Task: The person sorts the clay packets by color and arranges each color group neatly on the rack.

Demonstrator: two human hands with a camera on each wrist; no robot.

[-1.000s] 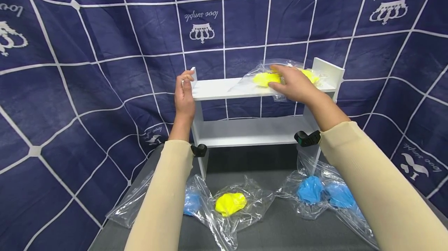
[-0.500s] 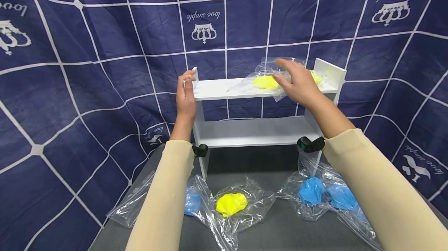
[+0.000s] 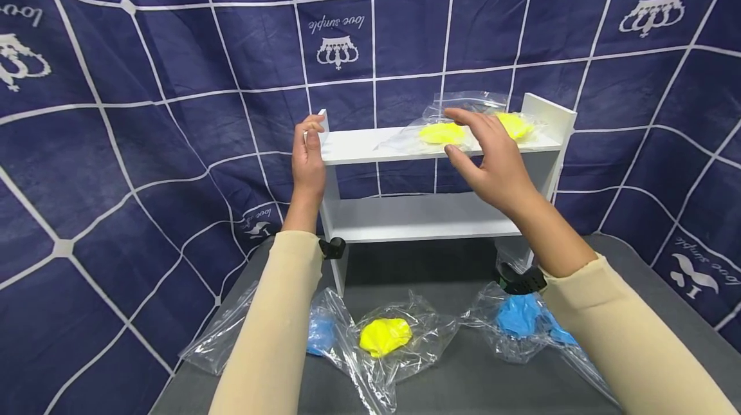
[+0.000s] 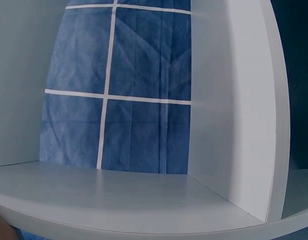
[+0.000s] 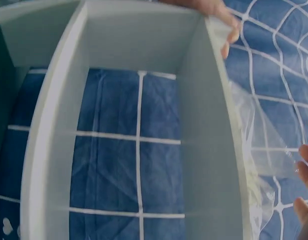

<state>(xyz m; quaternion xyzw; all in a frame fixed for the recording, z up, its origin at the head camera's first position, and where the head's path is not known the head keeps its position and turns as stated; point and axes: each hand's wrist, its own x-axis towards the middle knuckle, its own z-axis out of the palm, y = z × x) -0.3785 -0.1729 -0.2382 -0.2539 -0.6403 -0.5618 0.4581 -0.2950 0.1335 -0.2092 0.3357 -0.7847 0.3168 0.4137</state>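
Blue gridded fabric [image 3: 405, 29] shows between the boards of a white shelf [image 3: 359, 145]. The left hand [image 3: 307, 156] grips its left end; the right hand [image 3: 496, 163], thumb and fingers spread, hovers by yellow bundles [image 3: 442, 133] up top toward the right end, clear plastic [image 3: 399, 139] reaching the front edge.

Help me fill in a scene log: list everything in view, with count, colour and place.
shelf unit: 1, white, on the table
table: 1, dark grey, beneath
yellow lumps: 3, yellow, two up on the shelf unit, one on the table
blue lumps: at least 3, blue, table left and right
bags: several, clear, around the lumps
cloth: white-gridded navy, behind
wrist devices: 2, black, at the cuffs
sleeves: 2, beige
left hand: 1, gripping the shelf unit's left end
right hand: 1, before the upper lumps
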